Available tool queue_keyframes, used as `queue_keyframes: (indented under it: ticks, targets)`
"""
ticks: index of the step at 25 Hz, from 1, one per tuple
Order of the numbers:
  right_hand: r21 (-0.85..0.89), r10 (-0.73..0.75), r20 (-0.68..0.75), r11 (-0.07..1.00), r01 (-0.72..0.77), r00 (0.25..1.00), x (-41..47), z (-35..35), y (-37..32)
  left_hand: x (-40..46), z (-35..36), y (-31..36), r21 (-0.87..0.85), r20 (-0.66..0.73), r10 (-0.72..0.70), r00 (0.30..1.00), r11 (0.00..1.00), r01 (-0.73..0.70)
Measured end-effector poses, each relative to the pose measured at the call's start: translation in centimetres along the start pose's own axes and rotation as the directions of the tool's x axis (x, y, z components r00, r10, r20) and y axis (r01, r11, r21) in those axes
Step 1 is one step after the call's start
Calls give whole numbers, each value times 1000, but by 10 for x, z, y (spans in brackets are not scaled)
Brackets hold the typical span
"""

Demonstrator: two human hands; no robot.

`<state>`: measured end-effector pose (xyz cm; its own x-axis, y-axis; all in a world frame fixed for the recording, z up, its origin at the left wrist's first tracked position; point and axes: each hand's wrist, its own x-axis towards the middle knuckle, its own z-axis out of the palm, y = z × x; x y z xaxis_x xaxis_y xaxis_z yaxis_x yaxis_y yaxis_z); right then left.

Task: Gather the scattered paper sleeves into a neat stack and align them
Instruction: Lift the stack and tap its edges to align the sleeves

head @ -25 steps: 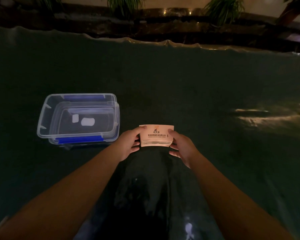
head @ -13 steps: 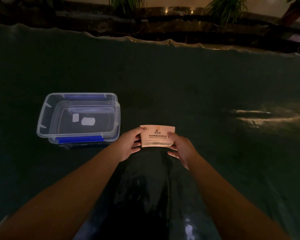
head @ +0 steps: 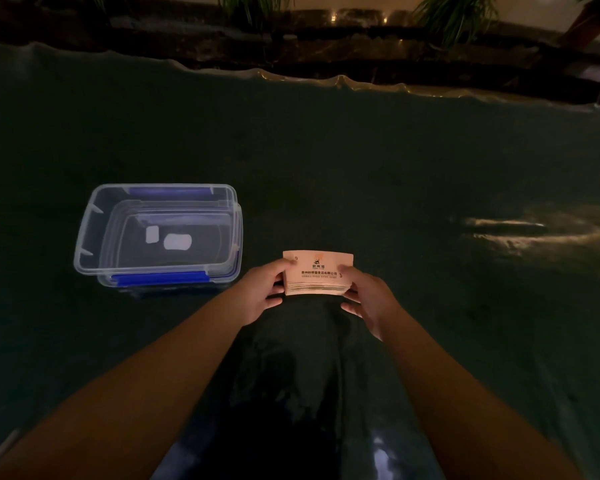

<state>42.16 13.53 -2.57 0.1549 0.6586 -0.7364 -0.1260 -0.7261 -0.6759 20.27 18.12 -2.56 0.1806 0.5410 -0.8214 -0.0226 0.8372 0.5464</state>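
- A dark table fills most of the frame, covered by a glossy clear sheet whose wavy far edge runs across the upper part of the picture; pale light glints off it at the right edge.
- Beyond that far edge, along the top of the frame, a dim ledge carries green plants, with small warm lights behind them.
- The room is poorly lit, so fine detail is hard to read.
- A clear plastic box with blue clips on its near and far rims sits on the table at centre left. It appears to hold a second clear box or lid nested slightly askew, and two small white patches show at the bottom; what they are cannot be told.
- The stack of paper sleeves is just right of the box, near the middle of the frame, printed face up with dark lettering and a small logo.
- The left hand grips the stack's left end, thumb on top and fingers curled beneath.
- The right hand grips the right end the same way, thumb pressing the top sleeve.
- The sleeve edges facing the camera look fairly even.
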Motion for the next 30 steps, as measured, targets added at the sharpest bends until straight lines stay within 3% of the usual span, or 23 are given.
queue_keyframes:
  ticks: [12,22,30]
  targets:
    - [35,3,78,999,-6,997,-21,6,3,-24,-13,0,-30,-4,19,1000,999,-19]
    - [37,-193,141,981,189,971,-60,49,-62,-81,-48,43,-41,84,217,973,976,-214]
    - [43,-252,145,968,248,957,-78,66,-89,-112,-60,56,-63,116,323,939,946,-317]
